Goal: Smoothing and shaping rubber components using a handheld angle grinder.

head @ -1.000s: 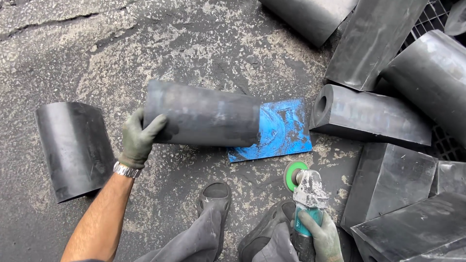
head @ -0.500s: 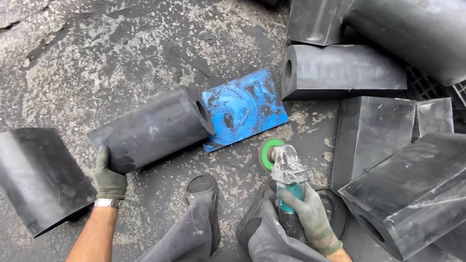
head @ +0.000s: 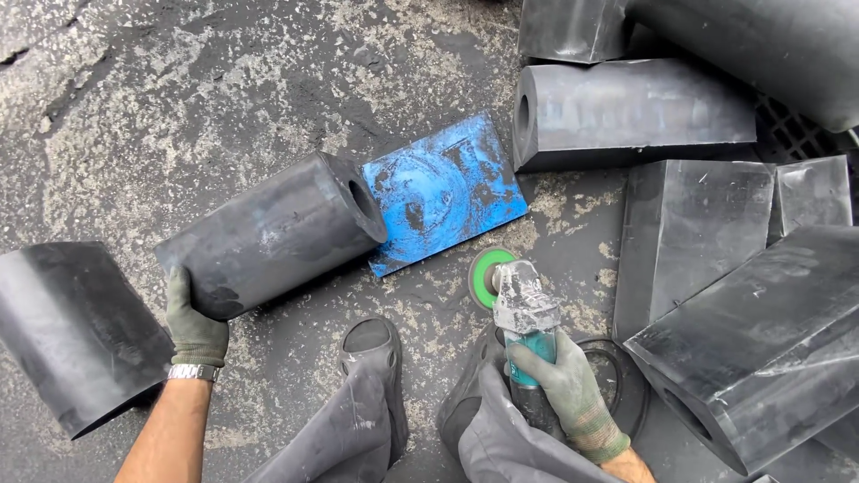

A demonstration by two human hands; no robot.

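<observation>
On rough dark ground w/ pale gritty patches, left hand (head: 195, 324) in a green-grey glove grips the near end of a black rubber block (head: 273, 235), fingers curled over its lower-left edge. Block lies on its side, tilted, w/ a round hole in the end facing right; that end touches or just overlaps the corner of a blue plate (head: 445, 190) lying flat on the ground. A wristwatch (head: 190, 371) sits on the left wrist.

Right hand (head: 562, 386), also gloved, is wrapped tight round the teal body of an angle grinder (head: 521, 322). Its green disc (head: 489, 278) points up-frame, just beside the plate's near edge; can't tell if it touches the ground.

Btwn the hands: two grey trouser legs and a dark shoe (head: 369, 338).

Far left, another black block (head: 72, 329) lies apart from the held one. Right side: a pile of similar black blocks (head: 716, 259), some stacked, one w/ its hole end (head: 524, 112) facing the plate. A black cable loop (head: 626, 385) lies near the right hand.
</observation>
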